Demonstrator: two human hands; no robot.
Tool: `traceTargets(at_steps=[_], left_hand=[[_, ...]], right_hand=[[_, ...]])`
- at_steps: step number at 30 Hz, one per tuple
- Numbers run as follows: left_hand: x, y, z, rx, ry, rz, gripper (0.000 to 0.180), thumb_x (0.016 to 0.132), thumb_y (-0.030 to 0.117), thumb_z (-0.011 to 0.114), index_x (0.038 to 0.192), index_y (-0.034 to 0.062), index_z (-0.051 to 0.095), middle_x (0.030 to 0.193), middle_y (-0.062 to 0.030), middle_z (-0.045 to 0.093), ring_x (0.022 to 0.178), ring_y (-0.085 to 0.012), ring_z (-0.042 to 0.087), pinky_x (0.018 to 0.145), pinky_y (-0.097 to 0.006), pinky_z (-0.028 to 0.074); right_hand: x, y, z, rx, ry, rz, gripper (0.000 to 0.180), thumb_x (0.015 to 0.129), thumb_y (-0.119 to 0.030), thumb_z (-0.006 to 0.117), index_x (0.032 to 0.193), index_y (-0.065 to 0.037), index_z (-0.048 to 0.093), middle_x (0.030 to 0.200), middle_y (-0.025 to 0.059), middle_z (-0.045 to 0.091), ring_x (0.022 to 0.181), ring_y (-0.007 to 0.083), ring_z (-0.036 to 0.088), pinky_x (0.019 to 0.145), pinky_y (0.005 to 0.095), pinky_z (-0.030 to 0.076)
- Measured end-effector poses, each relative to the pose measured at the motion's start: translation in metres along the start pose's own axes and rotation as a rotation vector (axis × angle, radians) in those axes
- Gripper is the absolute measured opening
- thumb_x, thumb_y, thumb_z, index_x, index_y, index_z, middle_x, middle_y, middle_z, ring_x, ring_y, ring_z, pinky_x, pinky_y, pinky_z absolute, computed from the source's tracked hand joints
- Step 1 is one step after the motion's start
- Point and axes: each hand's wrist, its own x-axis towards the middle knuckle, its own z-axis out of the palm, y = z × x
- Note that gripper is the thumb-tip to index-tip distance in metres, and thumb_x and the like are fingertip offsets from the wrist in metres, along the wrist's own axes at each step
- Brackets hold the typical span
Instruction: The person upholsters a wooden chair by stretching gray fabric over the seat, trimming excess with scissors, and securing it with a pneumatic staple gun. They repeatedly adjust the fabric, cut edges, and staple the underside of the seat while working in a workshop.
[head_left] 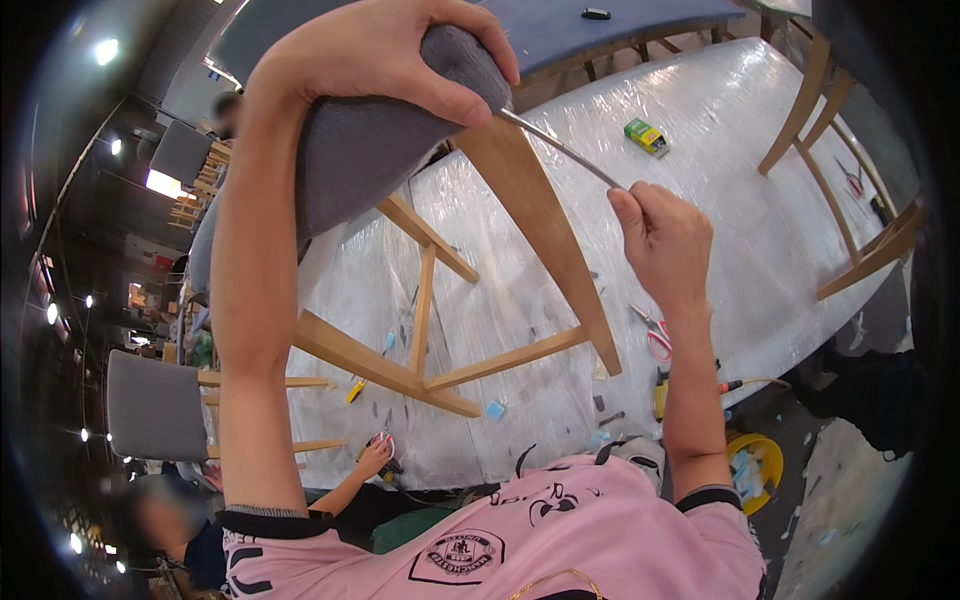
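Observation:
A grey upholstered chair [365, 165] lies tipped on the work table, its wooden legs and stretchers pointing toward me. My left hand [365, 50] wraps over a padded corner of it, thumb and fingers pressed on the fabric. Closed in a fist, my right hand [668, 245] grips a thin metal rod tool [565, 150], whose handle is hidden in the fist. The rod slants up to the left, and its tip meets the edge where the grey fabric joins the wooden leg [550, 220], close by my left thumb.
Plastic film covers the table [720, 190]. On it are a green-and-yellow box [647, 138], red-handled scissors [658, 342] and a yellow cutter [357, 389]. Another chair [808, 120] stands right; a yellow bin [770, 465] is below. A co-worker's hand [376, 455] reaches in at lower left.

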Motion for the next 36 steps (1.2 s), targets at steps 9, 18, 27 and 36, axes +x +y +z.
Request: traceTargets(at_steps=[9,18,27,36], left_hand=[[0.002,0.005,0.000,-0.019,-0.005,0.091,0.040,0.073,0.027,0.088,0.107,0.0085,0.077,0.111,-0.0070,0.072,0.110,-0.0239,0.065,0.103,-0.037,0.048],[-0.008,0.019,0.004,0.058,0.020,0.030,0.049,0.069,0.032,0.092,0.111,0.0102,0.075,0.118,-0.0074,0.073,0.129,-0.0325,0.058,0.122,-0.054,0.027],[0.000,0.044,0.007,0.190,-0.113,-0.032,0.049,0.062,0.035,0.093,0.104,0.0163,0.079,0.122,-0.0072,0.073,0.133,-0.0367,0.057,0.122,-0.068,0.020],[0.013,0.052,0.006,0.170,-0.165,-0.076,0.046,0.061,0.031,0.093,0.103,0.0170,0.079,0.122,-0.0066,0.073,0.136,-0.0357,0.054,0.121,-0.069,0.017]], right_hand=[[-0.056,0.076,-0.020,0.440,-0.302,0.286,0.036,0.108,-0.027,0.057,0.086,-0.002,0.070,0.062,0.0065,0.048,0.055,0.0150,0.045,0.055,0.0324,0.039],[0.019,0.096,0.020,0.793,-0.431,-0.108,0.033,0.105,-0.027,0.062,0.085,-0.001,0.069,0.066,0.0071,0.053,0.058,0.0178,0.048,0.055,0.0324,0.040],[0.065,0.105,0.098,0.970,-0.478,-0.333,0.044,0.098,-0.036,0.071,0.070,-0.003,0.062,0.057,0.0079,0.042,0.050,0.0223,0.041,0.049,0.0358,0.033],[0.070,0.087,0.138,1.082,-0.434,-0.484,0.050,0.101,-0.043,0.063,0.067,-0.007,0.059,0.057,0.0067,0.051,0.049,0.0245,0.049,0.048,0.0374,0.037]])
